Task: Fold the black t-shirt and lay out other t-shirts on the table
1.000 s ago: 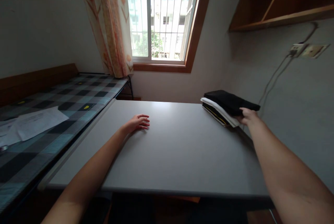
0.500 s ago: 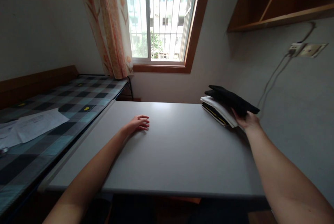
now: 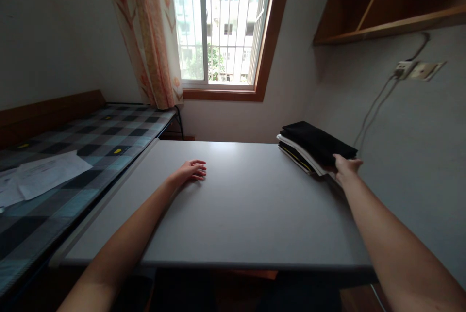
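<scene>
On the table's right side lies a stack of folded cloths [image 3: 307,159], with white, black and yellow-edged layers. A black folded cloth [image 3: 316,141] rests on top, roughly in line with the layers below. At its near right corner is my right hand [image 3: 345,165], the thumb over the cloth's edge and the fingers along the corner, some of them hidden. My left hand [image 3: 191,170] rests on the white table [image 3: 233,205], left of the middle, its fingers loosely apart and holding nothing.
A bed with a checked mattress [image 3: 87,132] stands along the left, with paper sheets [image 3: 47,176] on it. A wooden shelf [image 3: 393,25] hangs at upper right, above a socket [image 3: 404,68] with cables. Behind the table are a window and a curtain [image 3: 149,35].
The black cloth has come down flatter onto the stack. My right hand has shifted from beneath it, so the thumb now lies over its edge. The left hand keeps its place.
</scene>
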`<state>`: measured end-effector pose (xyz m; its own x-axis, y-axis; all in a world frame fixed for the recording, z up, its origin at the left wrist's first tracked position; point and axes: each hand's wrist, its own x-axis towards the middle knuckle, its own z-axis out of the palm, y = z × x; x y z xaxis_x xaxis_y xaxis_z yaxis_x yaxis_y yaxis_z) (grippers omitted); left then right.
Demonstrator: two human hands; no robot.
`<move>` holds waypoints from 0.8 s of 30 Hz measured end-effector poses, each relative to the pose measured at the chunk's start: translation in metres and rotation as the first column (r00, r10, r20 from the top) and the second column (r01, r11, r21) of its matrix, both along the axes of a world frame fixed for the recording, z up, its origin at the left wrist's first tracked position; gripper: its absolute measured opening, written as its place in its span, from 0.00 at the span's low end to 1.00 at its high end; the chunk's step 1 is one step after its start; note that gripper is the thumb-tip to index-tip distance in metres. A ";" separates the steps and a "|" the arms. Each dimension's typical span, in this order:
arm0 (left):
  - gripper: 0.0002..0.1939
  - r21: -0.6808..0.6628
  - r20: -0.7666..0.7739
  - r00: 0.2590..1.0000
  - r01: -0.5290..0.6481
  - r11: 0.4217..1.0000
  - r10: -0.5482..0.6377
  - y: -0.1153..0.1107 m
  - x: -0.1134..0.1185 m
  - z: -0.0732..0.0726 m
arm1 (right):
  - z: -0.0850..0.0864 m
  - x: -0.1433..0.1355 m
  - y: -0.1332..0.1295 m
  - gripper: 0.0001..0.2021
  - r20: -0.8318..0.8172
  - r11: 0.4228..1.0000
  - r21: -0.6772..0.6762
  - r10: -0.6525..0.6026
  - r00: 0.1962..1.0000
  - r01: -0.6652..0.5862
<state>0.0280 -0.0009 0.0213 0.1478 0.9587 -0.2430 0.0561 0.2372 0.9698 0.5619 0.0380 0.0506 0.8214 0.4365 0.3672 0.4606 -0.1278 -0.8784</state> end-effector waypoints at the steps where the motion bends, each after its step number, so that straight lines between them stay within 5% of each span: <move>1: 0.19 0.001 -0.001 1.000 0.001 1.000 -0.001 0.000 0.000 0.000 | 0.005 -0.001 -0.004 0.29 -0.039 0.995 -0.072 -0.078 0.996 0.075; 4: 0.19 0.002 -0.001 1.000 -0.002 1.000 0.002 0.000 0.000 -0.001 | 0.024 -0.007 -0.012 0.28 0.154 0.957 -0.240 -0.127 0.980 0.162; 6: 0.18 0.007 -0.001 1.000 0.000 1.000 0.000 0.000 0.001 -0.001 | 0.037 -0.011 -0.012 0.26 0.418 0.947 -0.319 0.103 0.903 0.039; 9: 0.16 0.012 -0.008 1.000 -0.006 1.000 0.006 0.000 0.002 -0.001 | 0.049 -0.017 -0.003 0.30 0.598 0.871 -0.482 0.407 0.690 -0.095; 13: 0.16 0.012 -0.018 1.000 -0.015 1.000 0.015 0.000 0.002 -0.001 | 0.048 -0.018 0.014 0.33 0.626 0.769 -0.636 0.565 0.538 -0.068; 17: 0.17 0.016 -0.032 0.999 -0.009 1.000 0.009 0.001 0.002 -0.002 | 0.038 -0.020 0.022 0.36 0.457 0.589 -0.804 0.698 0.551 -0.079; 19: 0.17 0.018 -0.048 0.999 -0.012 1.000 0.013 0.003 0.003 -0.004 | 0.035 -0.027 0.018 0.35 0.522 0.636 -0.771 0.665 0.535 -0.038; 21: 0.16 0.065 -0.098 0.994 -0.040 0.997 0.047 0.004 0.006 -0.007 | 0.033 -0.042 0.011 0.30 0.661 0.747 -0.665 0.594 0.458 -0.011; 24: 0.12 0.321 -0.305 0.939 -0.056 0.945 0.160 0.006 0.010 -0.013 | 0.031 -0.078 -0.001 0.22 0.751 0.822 -0.566 0.549 0.367 -0.070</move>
<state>0.0375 0.0047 0.0087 0.0022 0.9990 0.0451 0.3690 -0.0427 0.9285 0.4841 0.0371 0.0820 -0.0693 0.8663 0.4948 0.9928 0.0114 0.1192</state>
